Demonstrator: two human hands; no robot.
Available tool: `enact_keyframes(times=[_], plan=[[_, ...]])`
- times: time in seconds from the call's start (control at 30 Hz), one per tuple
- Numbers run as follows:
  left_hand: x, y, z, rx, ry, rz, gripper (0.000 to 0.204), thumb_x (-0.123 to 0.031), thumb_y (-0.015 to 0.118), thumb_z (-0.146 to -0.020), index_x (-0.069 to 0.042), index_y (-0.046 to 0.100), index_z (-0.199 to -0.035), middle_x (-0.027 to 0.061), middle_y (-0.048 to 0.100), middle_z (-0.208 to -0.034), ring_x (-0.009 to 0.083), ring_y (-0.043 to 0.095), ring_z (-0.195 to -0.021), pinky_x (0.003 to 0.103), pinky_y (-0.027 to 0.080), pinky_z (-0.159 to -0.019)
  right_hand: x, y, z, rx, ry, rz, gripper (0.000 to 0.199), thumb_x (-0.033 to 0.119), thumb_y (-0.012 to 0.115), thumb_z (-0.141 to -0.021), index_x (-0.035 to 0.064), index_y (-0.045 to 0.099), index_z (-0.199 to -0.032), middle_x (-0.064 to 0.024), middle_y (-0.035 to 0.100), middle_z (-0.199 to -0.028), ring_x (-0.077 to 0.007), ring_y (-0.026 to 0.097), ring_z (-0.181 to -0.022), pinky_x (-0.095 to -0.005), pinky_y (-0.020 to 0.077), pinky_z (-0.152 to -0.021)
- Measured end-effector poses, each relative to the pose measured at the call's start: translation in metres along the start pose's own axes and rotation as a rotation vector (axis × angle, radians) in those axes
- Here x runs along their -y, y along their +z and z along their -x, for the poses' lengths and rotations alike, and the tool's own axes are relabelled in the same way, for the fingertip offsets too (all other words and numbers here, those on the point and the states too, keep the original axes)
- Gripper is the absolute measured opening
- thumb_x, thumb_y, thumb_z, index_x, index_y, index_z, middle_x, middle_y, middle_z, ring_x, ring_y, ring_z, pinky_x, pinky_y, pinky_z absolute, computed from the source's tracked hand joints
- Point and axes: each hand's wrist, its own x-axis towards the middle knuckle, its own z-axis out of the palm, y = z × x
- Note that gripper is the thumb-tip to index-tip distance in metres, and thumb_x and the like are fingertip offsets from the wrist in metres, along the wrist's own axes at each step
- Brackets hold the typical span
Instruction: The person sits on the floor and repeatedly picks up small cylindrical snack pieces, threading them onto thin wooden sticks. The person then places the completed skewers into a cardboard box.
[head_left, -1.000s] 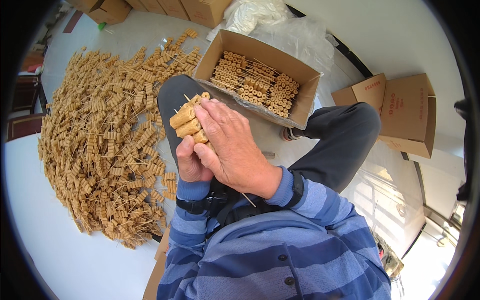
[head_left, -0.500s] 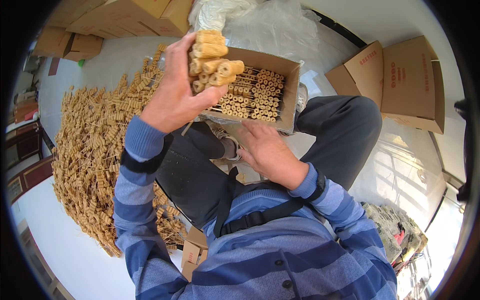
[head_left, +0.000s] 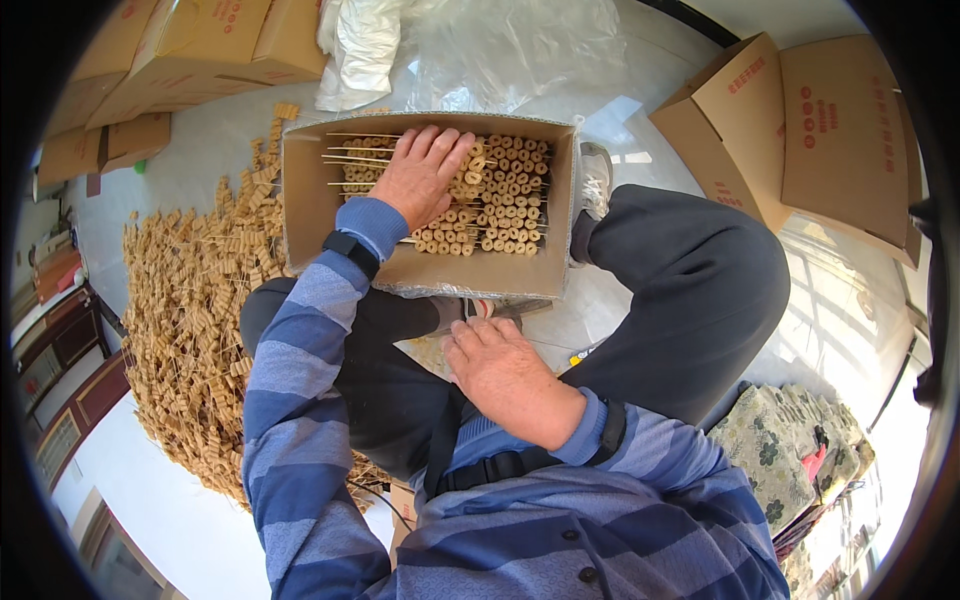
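skewered rolls (head_left: 512,190): golden tan | open carton (head_left: 470,275): brown | sweater (head_left: 490,545): blue, navy-striped | trousers (head_left: 690,265): dark grey

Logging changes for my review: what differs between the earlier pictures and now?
The left hand has carried the skewer bundle forward and down into the open carton; whether it has let go is hidden. The right hand released the bundle and drew back over the lap. The skewer pile stays at the person's left.
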Motion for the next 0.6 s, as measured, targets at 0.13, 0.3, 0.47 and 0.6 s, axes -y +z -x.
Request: enact_keyframes(times=[0.13, 0.3, 0.47, 0.6], plan=[[0.007, 0.017, -0.004, 0.015, -0.020, -0.058, 0.092, -0.020, 0.076, -0.075, -0.007, 0.030, -0.154, 0.0150, 0.042, -0.145, 0.0355, 0.038, -0.136, 0.049, 0.026, -0.118, -0.001, 0.000, 0.003, -0.033, 0.009, -0.043, 0.034, 0.012, 0.058, -0.083, -0.0048, 0.064, -0.113, -0.0201, 0.062, -0.119, -0.0301, 0.057, -0.113, -0.0401, 0.0420, -0.101], [0.017, 0.027, -0.003, 0.188, -0.134, 0.098, 0.091, -0.019, 0.076, -0.077, -0.010, 0.029, -0.154, 0.0167, 0.039, -0.150, 0.0390, 0.036, -0.139, 0.053, 0.028, -0.118, -0.003, -0.003, 0.003, 0.081, 0.032, -0.030, 0.041, 0.017, 0.057, -0.090, -0.0024, 0.060, -0.125, -0.0193, 0.061, -0.127, -0.0323, 0.056, -0.120, -0.0412, 0.0397, -0.106], [0.024, 0.026, -0.006, 0.276, -0.130, 0.174, 0.091, -0.027, 0.079, -0.080, -0.016, 0.029, -0.156, 0.0135, 0.038, -0.154, 0.0390, 0.034, -0.142, 0.054, 0.028, -0.118, 0.000, -0.003, 0.004, 0.096, 0.023, -0.042, 0.039, 0.017, 0.058, -0.090, -0.0021, 0.060, -0.125, -0.0186, 0.062, -0.125, -0.0309, 0.057, -0.117, -0.0405, 0.0412, -0.102], [0.018, 0.023, -0.008, 0.226, -0.142, 0.195, 0.083, -0.027, 0.077, -0.083, -0.015, 0.034, -0.153, 0.0130, 0.039, -0.153, 0.0385, 0.035, -0.142, 0.055, 0.029, -0.117, 0.001, -0.002, 0.004, 0.128, 0.046, -0.050, 0.039, 0.018, 0.060, -0.089, -0.0016, 0.060, -0.123, -0.0175, 0.063, -0.124, -0.0298, 0.058, -0.113, -0.0398, 0.0423, -0.099]])
